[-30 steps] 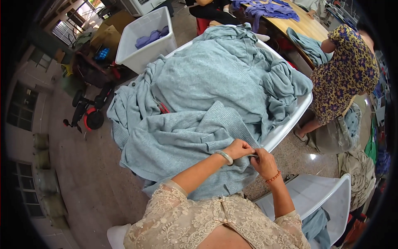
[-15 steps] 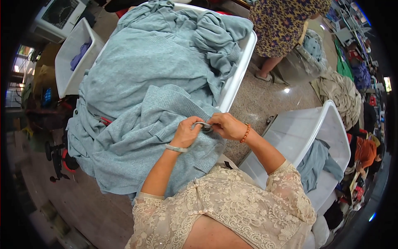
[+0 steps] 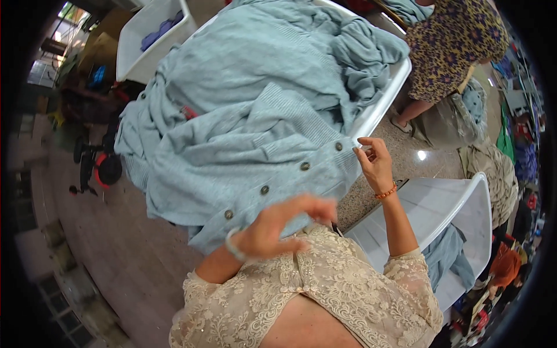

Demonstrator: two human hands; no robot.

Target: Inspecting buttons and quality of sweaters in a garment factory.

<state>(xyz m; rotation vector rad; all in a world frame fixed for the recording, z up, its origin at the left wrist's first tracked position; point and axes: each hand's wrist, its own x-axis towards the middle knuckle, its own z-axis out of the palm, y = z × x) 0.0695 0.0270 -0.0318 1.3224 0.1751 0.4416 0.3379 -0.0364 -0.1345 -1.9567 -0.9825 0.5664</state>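
A light blue-grey knitted cardigan lies spread on top of a heap of similar knitwear. Its button band runs diagonally toward the right, with several dark round buttons showing. At the band's far right end, my right hand pinches the cardigan's edge between thumb and index finger. My left hand is blurred by motion over the near edge of the cardigan, fingers and thumb apart, holding nothing I can see. A small red object lies half-covered among the folds.
The heap fills a white tub. Another white tub at the far left holds purple cloth. To my right stands a tub with blue-grey garments. A person in a patterned dress stands at the far right.
Both hands were together at a small greyish piece by the cardigan's edge; now they are apart. My left hand has drawn back toward me, my right has moved rightward, and the button band shows.
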